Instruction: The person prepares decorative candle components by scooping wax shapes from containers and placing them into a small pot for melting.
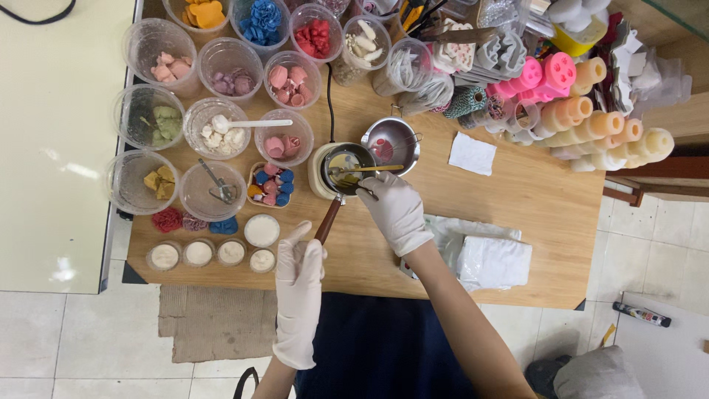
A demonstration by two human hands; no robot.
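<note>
Overhead, both hands wear white gloves. Left hand [299,284] is closed around the lower end of the brown wooden handle [328,220] of a small dark melting pot [347,168]; fingers wrapped on the handle, thumb up alongside it. Right hand [395,209] sits at the pot's near rim, fingers pinched together on a thin gold-coloured stirrer [369,169] that lies across the pot mouth, over yellowish contents.

Pot stands on a cream heating base [317,174] near the middle of the wooden table [532,214]. Touching or just beside the pot on its far right: a steel bowl [391,140] with a pink residue inside. A black cord [329,100] runs from the base toward the far edge.

Left half of the table is crowded with clear plastic cups [221,63] of coloured wax pieces: pink, blue, red, orange, green, white, mustard. One cup holds a white spoon [244,124]. A small dish [270,185] of mixed blue, pink and orange pieces sits just left of the base. Along the near left edge: four small filled white candles [210,253] and one larger [261,230].

Far right corner: stacked bubble-shaped candles [591,125], pink to cream, and spools of twine [465,102]. White paper square [473,154] right of the steel bowl; crumpled white tissues [491,258] by the near edge, right of the right forearm.
</note>
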